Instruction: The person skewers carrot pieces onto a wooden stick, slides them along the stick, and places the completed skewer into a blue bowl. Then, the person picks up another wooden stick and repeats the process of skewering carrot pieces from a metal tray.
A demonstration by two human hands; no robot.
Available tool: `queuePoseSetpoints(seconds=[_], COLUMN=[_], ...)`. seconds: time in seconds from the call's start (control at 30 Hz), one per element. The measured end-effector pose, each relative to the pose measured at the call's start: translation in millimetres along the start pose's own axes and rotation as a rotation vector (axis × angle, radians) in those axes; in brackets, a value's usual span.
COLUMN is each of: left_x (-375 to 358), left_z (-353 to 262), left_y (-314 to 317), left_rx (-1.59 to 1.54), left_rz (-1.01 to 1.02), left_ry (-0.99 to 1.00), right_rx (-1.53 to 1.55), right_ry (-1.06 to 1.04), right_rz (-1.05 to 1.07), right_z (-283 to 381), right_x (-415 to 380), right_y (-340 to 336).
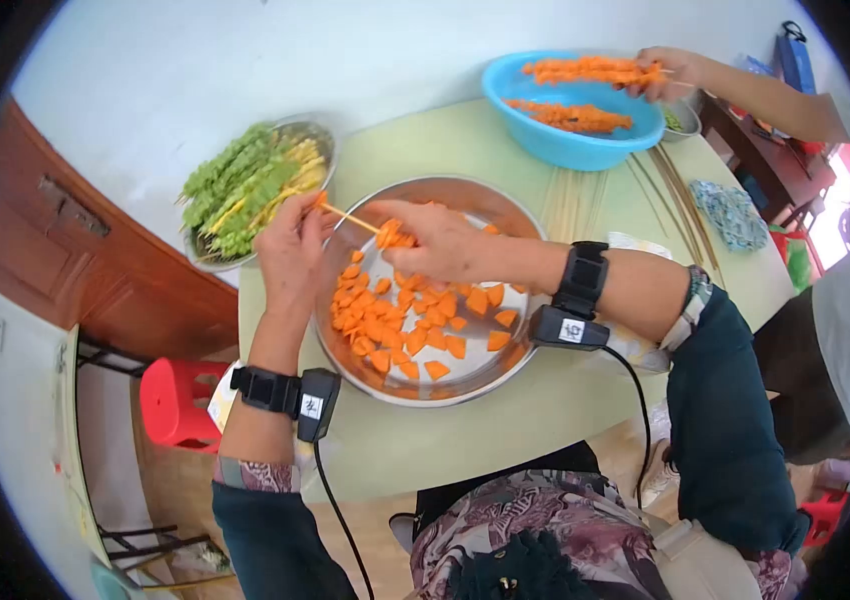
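Over a wide steel pan (425, 398), my left hand (293, 250) pinches a small carrot piece (322, 200) at one end of a thin wooden skewer (353, 219). My right hand (440, 240) is closed round the skewer's other part, where several carrot pieces (395, 235) are threaded together. Bare stick shows between the two hands. Loose cut carrot chunks (375, 318) lie in the pan below, mostly on its left side. My right palm and fingers hide part of the threaded carrots.
A bowl of leafy greens (245, 190) stands at the left. At the back, a co-worker's hand (667, 72) holds carrot skewers over a blue basin (565, 155). Bare skewers (575, 200), long brown sticks (685, 205) and a patterned cloth (730, 215) lie at the right.
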State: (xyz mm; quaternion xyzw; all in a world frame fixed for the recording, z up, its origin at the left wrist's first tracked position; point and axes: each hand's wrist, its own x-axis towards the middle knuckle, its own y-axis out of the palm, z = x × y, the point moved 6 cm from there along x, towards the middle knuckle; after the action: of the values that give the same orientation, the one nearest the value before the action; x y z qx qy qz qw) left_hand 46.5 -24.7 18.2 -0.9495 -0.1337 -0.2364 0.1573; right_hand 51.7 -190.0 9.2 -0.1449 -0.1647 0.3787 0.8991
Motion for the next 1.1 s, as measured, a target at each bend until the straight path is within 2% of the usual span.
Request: queuePoseSetpoints(seconds=[0.17, 0.27, 0.37, 0.43, 0.67, 0.73, 0.77, 0.87, 1.0, 1.07, 1.1], left_x=[0.4, 1.4, 0.3, -4.8, -11.6, -18.2, -17.9, -19.4, -17.0, -15.4, -11.5], left_z=[-3.8, 1.3, -1.3, -8.9, -14.0, -16.8, -14.7, -12.8, -15.6, -15.3, -15.2], left_y=[-0.5, 0.0, 0.4, 9.8, 16.8, 28.9, 31.9, 38.5, 35.4, 33.1, 27.0], left_rx=[0.046, -0.043, -0.025, 0.105, 0.080, 0.197, 0.192, 0.195, 0.111, 0.042, 0.000], left_rz=[0.023, 0.034, 0.041, 0.138, 0.166, 0.375, 0.376, 0.386, 0.389, 0.372, 0.303], left_ry=[-0.028, -0.071, -0.054, 0.008, 0.016, -0.014, -0.010, 0.063, -0.016, -0.051, -0.051], right_rx=[0.006, 0.080, 0.047, 0.012, -0.159, -0.067, 0.028, 0.036, 0.061, 0.103, 0.111], right_ry=[0.095, 0.112, 0.096, 0.072, -0.011, 0.032, 0.074, 0.109, 0.108, 0.121, 0.129], right_rz=[0.041, 0.068, 0.066, 0.039, 0.003, 0.002, 0.001, 0.019, 0.018, -0.066, -0.061], right_z=[-1.5, -2.5, -4.1, -5.4, -5.9, -5.4, -6.6, -7.0, -8.8, -9.8, -12.4], right_x=[-2.7, -2.7, -2.5, -0.4, 0.1, 2.3, 3.2, 2.9, 5.1, 8.1, 9.7], right_y=[1.8, 2.5, 2.7, 2.1, -1.5, -2.6, -3.8, -5.5, -4.7, -13.6, -14.5])
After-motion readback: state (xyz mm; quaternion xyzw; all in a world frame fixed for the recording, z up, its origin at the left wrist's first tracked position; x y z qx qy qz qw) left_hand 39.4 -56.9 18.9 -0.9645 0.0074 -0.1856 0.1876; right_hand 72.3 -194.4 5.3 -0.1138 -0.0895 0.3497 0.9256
